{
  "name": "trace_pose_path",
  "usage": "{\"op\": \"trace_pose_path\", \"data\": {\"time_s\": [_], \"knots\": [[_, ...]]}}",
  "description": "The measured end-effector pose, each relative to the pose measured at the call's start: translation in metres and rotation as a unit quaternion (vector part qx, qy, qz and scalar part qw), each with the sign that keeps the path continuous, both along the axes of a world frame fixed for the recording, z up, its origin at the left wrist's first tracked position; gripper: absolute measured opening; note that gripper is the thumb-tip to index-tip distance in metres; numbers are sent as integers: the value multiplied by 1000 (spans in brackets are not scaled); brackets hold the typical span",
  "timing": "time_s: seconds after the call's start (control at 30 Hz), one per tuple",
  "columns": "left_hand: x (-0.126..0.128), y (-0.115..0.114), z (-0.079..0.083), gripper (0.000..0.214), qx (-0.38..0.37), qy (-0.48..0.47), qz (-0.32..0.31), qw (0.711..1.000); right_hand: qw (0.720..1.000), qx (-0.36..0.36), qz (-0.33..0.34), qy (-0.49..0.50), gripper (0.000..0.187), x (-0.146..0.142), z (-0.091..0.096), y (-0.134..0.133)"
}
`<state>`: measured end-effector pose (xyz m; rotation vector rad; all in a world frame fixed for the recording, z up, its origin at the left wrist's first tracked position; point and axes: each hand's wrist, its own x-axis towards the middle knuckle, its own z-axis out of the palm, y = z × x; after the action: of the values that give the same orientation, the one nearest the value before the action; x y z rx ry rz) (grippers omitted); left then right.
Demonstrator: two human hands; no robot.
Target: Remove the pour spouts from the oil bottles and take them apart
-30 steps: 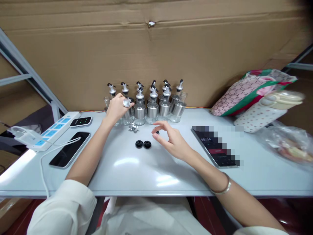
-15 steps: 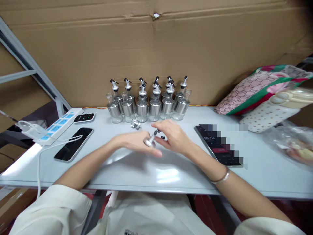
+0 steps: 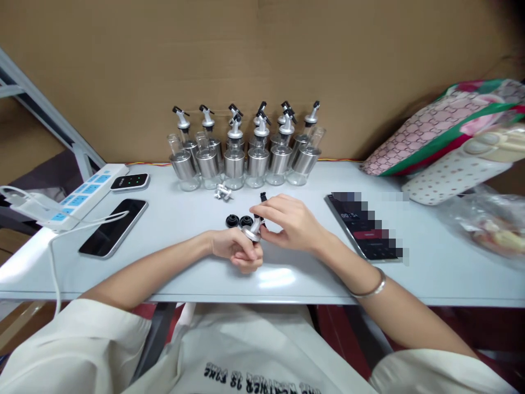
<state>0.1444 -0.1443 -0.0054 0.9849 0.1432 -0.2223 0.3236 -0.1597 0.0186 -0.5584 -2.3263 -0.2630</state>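
My left hand (image 3: 238,250) is closed around the base of a silver pourer spout (image 3: 253,232), its tip pointing up and to the right. My right hand (image 3: 293,224) curves over that tip, thumb and fingertips pinched about a small black flip cap (image 3: 263,222) at the spout. Its fingers partly cover the cap. Just beyond the hands, two round black stoppers (image 3: 232,220) lie on the table. Another black piece (image 3: 263,196) shows behind the right fingers. Loose silver spout parts (image 3: 222,192) lie in a small heap near the bottles.
Glass bottles with steel sleeves (image 3: 258,164) stand in rows at the back, several with pourers. A power strip (image 3: 84,198) and a phone (image 3: 115,227) lie left. On the right are another phone (image 3: 369,235), a dotted flask (image 3: 447,178), a bag (image 3: 430,128) and a plastic bag (image 3: 496,224).
My left hand has turned and curled its fingers round the spout's base. The round black stoppers have come into view. My right hand stays at the spout tip; the view has shifted slightly.
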Motion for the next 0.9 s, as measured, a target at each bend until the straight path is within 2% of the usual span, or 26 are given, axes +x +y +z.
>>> {"op": "trace_pose_path", "data": {"time_s": [0.13, 0.2, 0.4, 0.6, 0.77, 0.9], "knots": [[2, -2, -7, 26, 15, -5, 67, 998, 1000, -29, -2, 7, 17, 4, 2, -3], [3, -2, -11, 28, 11, -4, 103, 995, 999, -49, 2, 12, 16, 5, 3, -4], [0, -1, -19, 41, -37, -31, 124, 991, 998, -55, 8, 18, 16, 5, 3, -5], [0, 0, -9, 34, 2, 13, 75, 997, 998, -47, 23, 33, 20, 1, -3, -5], [0, 2, 0, 27, -13, 52, 84, 995, 999, -8, 30, 34, 38, -3, -8, -4], [-1, 5, -2, 33, -38, 43, 28, 998, 998, 8, 32, 46, 35, -3, -9, -4]]}}
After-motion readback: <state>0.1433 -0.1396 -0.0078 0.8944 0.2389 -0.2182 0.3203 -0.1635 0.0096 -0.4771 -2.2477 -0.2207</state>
